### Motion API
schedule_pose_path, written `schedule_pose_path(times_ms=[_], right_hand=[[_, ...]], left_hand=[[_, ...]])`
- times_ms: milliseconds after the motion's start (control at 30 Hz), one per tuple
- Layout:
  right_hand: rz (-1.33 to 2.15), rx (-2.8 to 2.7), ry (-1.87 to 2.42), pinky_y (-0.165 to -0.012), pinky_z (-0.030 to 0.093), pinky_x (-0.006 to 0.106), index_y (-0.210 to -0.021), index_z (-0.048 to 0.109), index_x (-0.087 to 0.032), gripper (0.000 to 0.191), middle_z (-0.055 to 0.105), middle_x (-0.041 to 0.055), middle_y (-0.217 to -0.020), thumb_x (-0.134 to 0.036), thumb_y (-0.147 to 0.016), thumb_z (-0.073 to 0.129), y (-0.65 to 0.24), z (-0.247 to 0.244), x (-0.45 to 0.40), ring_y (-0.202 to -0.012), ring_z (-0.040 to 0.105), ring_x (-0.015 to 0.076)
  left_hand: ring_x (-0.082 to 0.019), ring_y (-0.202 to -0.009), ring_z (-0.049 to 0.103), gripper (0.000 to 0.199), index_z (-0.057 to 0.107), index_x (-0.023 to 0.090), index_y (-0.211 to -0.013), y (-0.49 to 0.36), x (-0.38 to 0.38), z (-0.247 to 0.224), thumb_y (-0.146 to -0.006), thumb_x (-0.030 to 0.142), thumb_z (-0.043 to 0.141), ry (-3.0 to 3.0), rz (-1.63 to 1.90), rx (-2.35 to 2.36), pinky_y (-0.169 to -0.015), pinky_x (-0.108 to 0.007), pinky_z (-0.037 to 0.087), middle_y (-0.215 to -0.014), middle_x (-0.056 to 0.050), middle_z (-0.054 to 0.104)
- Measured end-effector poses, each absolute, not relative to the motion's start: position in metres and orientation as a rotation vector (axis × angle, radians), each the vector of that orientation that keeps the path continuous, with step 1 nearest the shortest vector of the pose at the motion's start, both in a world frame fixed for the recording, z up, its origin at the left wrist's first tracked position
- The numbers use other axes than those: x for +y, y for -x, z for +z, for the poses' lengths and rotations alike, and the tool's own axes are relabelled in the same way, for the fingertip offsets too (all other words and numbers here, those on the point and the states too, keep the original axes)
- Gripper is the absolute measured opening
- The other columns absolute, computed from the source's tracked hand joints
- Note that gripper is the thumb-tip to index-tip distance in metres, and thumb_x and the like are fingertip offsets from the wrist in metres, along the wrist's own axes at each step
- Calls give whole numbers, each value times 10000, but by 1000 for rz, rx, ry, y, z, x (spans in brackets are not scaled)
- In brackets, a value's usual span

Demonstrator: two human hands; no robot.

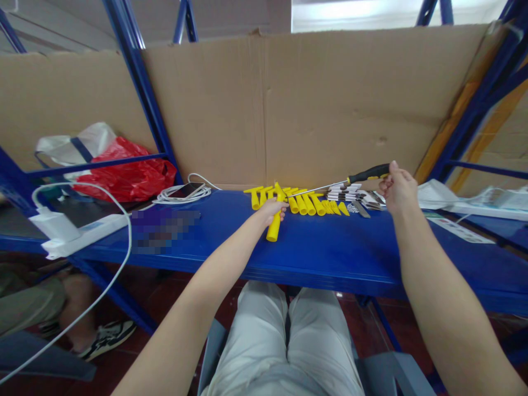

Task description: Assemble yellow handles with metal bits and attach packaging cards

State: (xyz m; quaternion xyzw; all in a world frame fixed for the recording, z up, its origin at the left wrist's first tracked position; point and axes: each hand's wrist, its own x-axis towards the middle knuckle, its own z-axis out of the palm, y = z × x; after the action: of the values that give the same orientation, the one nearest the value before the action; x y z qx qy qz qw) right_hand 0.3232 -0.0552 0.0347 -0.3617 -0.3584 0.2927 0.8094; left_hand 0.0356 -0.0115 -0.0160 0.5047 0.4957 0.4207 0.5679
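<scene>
Head view: left hand (275, 211) closed round yellow T-shaped plastic-looking tool (273, 231), above blue surface (330, 247); right hand (399, 187) clamped on handle end of black-and-yellow long-shafted screwdriver (368, 174). Tool likely light, stiff, slightly slippery; best gripped round cylindrical handle.

Head-worn view, forward and downward

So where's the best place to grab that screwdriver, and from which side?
Probably by its thick black handle, from the right, where the right hand has it: the thin shaft points left toward the yellow piece in the left hand.
</scene>
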Motion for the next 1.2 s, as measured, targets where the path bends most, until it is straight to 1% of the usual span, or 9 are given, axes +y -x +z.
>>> schedule_pose_path(times_ms=[200,367,467,567,733,800,900,1067,1200], right_hand=[[647,-756,790,-298,237,171,-585,381,-209,484,352,-97,-397,-389,-745,800,-324,34,-54,-315,331,58],[643,-756,793,-301,218,171,-585,378,-211,491,283,-114,-366,-403,-737,804,-321,35,-57,-295,280,54],[632,-766,798,-304,202,176,-604,442,-210,427,271,-113,-360,-426,-774,769,-320,35,-59,-294,264,56],[636,-760,792,-313,207,181,-628,492,-202,361,291,-100,-365,-404,-829,714,-318,37,-60,-307,275,62],[738,-682,787,-323,221,190,-546,343,-206,433,317,-65,-390,-273,-899,584,-319,41,-59,-342,310,71],[759,-682,783,-328,235,187,-561,355,-204,413,330,-68,-408,-268,-880,610,-320,41,-59,-357,329,70],[743,-725,758,-330,234,181,-613,402,-207,377,329,-88,-427,-290,-820,706,-322,38,-58,-365,317,65],[695,-763,747,-332,214,163,-652,399,-215,456,315,-113,-448,-381,-720,818,-323,34,-57,-355,287,46],[676,-705,764,-320,204,165,-643,411,-212,420,360,-101,-437,-354,-752,790,-323,35,-56,-347,313,48]], left_hand=[[-55,-346,355,250,399,213,-760,-36,-13,-15,-899,25,488,-1181,986,1161,-410,-173,254,-482,101,386],[-55,-341,349,251,396,214,-763,-36,-14,-15,-898,20,482,-1184,983,1161,-403,-174,249,-479,101,387],[-57,-346,351,260,388,216,-758,-36,-13,-15,-896,17,483,-1183,977,1162,-409,-178,252,-478,98,389],[-60,-353,358,244,402,214,-769,-36,-12,-16,-893,24,493,-1188,980,1164,-417,-179,265,-481,96,394],[-63,-352,364,227,415,211,-788,-35,-13,-15,-891,27,498,-1202,975,1165,-411,-179,270,-480,98,394],[-58,-345,356,234,407,211,-784,-36,-13,-14,-896,24,491,-1206,978,1169,-402,-177,259,-475,102,386],[-51,-333,341,255,386,213,-769,-36,-15,-13,-907,20,479,-1209,971,1182,-389,-173,243,-463,109,376],[-51,-335,350,244,399,211,-783,-37,-15,-12,-909,19,481,-1216,958,1182,-392,-173,253,-470,110,379],[-53,-344,363,225,420,209,-804,-37,-15,-13,-907,24,497,-1215,957,1184,-406,-174,274,-491,108,391]])
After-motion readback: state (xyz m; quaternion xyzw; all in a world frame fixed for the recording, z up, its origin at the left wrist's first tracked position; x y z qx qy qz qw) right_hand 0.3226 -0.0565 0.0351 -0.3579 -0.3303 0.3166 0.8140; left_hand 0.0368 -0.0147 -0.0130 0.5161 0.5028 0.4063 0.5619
